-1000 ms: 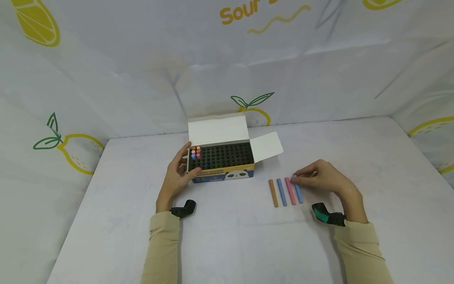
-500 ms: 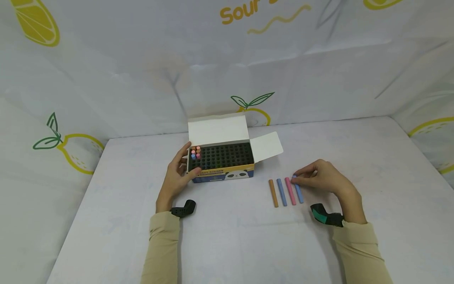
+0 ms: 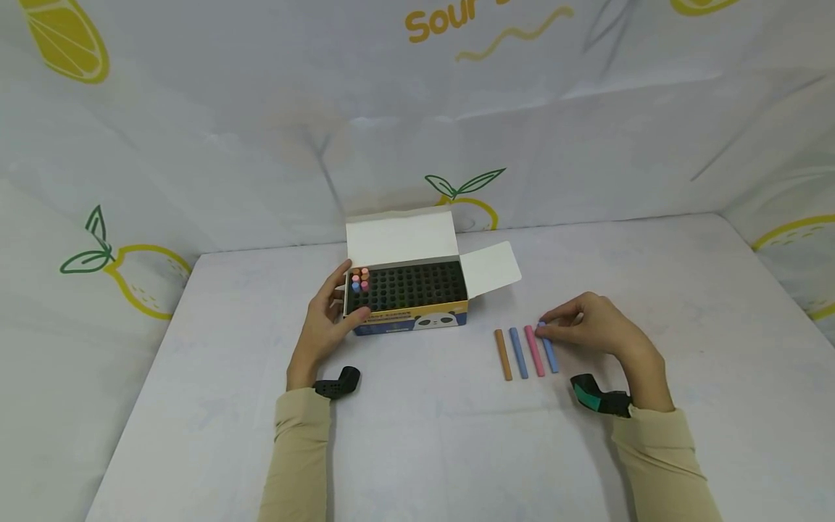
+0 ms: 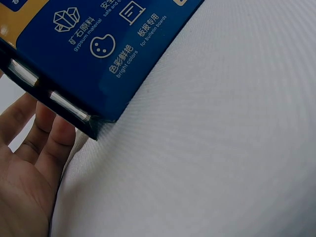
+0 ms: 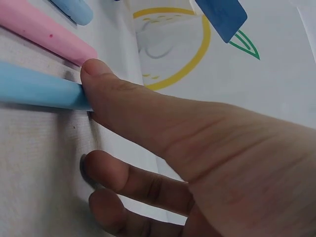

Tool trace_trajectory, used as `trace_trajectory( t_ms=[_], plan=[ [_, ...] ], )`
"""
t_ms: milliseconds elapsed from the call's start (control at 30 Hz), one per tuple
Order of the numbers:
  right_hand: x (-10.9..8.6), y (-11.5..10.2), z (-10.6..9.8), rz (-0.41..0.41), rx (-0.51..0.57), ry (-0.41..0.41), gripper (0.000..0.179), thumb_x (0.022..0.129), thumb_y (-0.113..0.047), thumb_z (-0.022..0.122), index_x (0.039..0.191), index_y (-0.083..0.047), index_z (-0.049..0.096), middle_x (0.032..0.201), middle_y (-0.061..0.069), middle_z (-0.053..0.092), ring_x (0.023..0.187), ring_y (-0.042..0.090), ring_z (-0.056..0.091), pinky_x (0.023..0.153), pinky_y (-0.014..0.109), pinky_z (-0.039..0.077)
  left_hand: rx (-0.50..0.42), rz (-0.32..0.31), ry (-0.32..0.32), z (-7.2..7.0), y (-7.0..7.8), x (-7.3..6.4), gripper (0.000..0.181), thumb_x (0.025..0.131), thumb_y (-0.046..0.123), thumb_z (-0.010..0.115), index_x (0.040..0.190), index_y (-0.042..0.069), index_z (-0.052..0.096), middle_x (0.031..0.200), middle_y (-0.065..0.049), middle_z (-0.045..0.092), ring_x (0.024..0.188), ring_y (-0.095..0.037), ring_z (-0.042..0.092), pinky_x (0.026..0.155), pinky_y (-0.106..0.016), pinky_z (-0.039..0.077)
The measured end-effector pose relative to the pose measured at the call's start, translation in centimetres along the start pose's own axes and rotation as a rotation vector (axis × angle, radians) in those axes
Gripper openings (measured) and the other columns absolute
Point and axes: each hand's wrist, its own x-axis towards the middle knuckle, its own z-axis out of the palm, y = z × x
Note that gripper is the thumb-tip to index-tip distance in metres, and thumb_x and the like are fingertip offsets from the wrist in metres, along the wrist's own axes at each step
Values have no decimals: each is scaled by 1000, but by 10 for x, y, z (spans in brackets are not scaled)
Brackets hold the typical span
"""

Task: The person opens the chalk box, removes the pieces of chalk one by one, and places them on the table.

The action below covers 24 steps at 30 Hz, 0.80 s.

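Note:
A chalk box [image 3: 440, 319] with a panda on its front stands with its lid raised. Its black holder of holes [image 3: 417, 286] has several chalk ends [image 3: 360, 279] showing at the left. My left hand [image 3: 322, 322] grips the box's left end, thumb at the front corner; in the left wrist view fingers [image 4: 61, 132] lie at the box's end. To the right, my right hand [image 3: 600, 326] pinches the far end of a blue chalk stick [image 3: 551, 357] lying on the table. Beside it lie a pink stick [image 3: 535, 353], another blue stick [image 3: 518, 354] and an orange-brown stick [image 3: 503, 355].
An open white side flap [image 3: 492, 270] sticks out from the box's right end, between it and the loose chalk. The raised lid [image 3: 401, 241] stands near the lemon-printed backdrop [image 3: 261, 167]. A white cloth covers the table [image 3: 424, 435].
The right wrist has shifted very slightly left while its fingers stay at the blue chalk stick's far end. The left hand, the box and the other sticks keep their places.

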Motion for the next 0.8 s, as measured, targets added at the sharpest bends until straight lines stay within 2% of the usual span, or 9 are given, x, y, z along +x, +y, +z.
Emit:
trace_trajectory(
  t_ms=[500, 667, 800],
  plan=[
    [-1, -5, -1, 1, -36, 10, 39, 88, -35, 80, 111, -3, 79, 102, 12, 75, 88, 17, 59, 70, 29, 45, 16, -5, 9, 0, -1, 1, 82, 87, 21, 77, 158, 31, 38, 143, -15, 50, 98, -24, 51, 79, -24, 44],
    [-2, -9, -2, 10, -38, 70, 40, 89, -36, 79, 115, -4, 78, 100, 12, 73, 86, 18, 58, 67, 29, 44, 14, -5, 11, 0, -1, 1, 81, 88, 20, 77, 158, 31, 39, 143, -15, 50, 97, -24, 50, 79, -25, 44],
    [-2, -11, -3, 6, -44, 154, 43, 91, -38, 76, 119, -5, 76, 93, 12, 73, 82, 19, 60, 63, 29, 44, 6, -10, 9, 0, -1, 1, 82, 87, 19, 77, 158, 31, 39, 139, -16, 52, 97, -24, 51, 80, -25, 45]
  ],
)
